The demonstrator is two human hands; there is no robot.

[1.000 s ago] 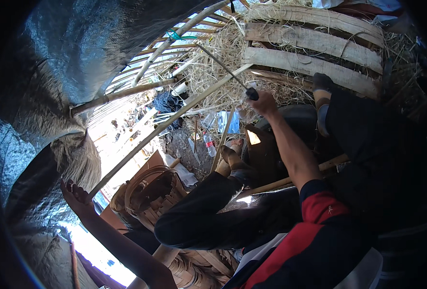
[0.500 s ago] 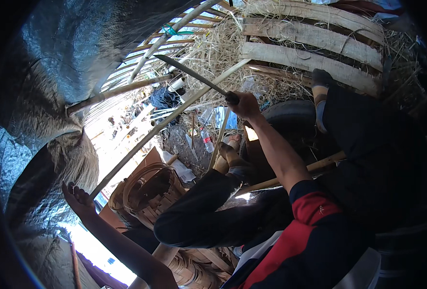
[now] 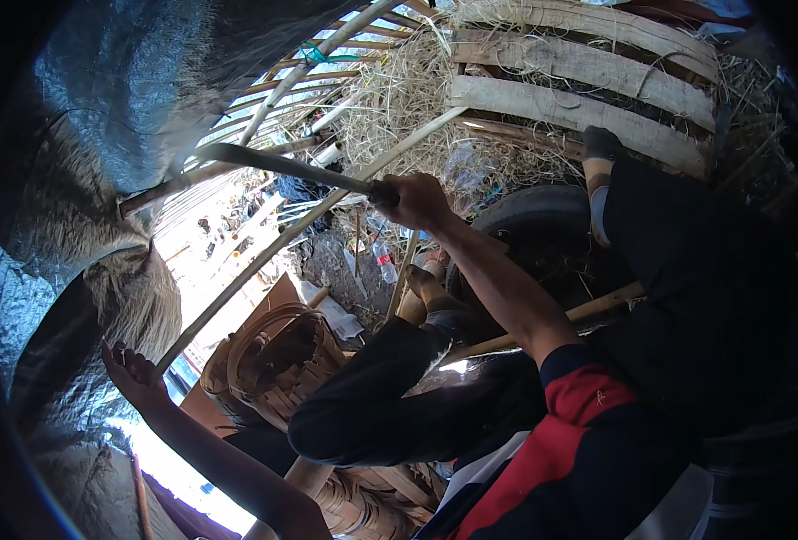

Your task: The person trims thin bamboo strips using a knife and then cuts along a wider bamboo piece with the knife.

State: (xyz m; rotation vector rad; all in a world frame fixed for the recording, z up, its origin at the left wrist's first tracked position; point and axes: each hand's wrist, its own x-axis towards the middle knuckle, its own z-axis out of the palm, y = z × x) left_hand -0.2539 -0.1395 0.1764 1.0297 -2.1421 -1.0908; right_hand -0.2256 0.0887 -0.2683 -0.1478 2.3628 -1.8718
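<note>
My right hand (image 3: 417, 202) is closed around the dark handle of a machete (image 3: 277, 164), whose long blade points to the far left and passes above a long bamboo pole (image 3: 273, 247). That pole slants from the slatted wood at the far side down to my left hand (image 3: 136, 373). Its near end lies against the left hand, which seems to hold it loosely, with the fingertips partly spread; how the thumb sits is hidden. The blade looks smeared at its tip by motion.
A woven basket (image 3: 277, 351) stands by my bent knee. Beyond it lie a plastic bottle (image 3: 383, 261) and a black tyre (image 3: 529, 216). Wooden slats (image 3: 579, 108) and straw (image 3: 399, 99) are at the far side. Dark plastic sheeting (image 3: 120, 81) hangs at the left.
My right hand has moved left and slightly nearer, swinging the machete lower and to the left across the pole. My left hand and the pole's near end have shifted slightly left.
</note>
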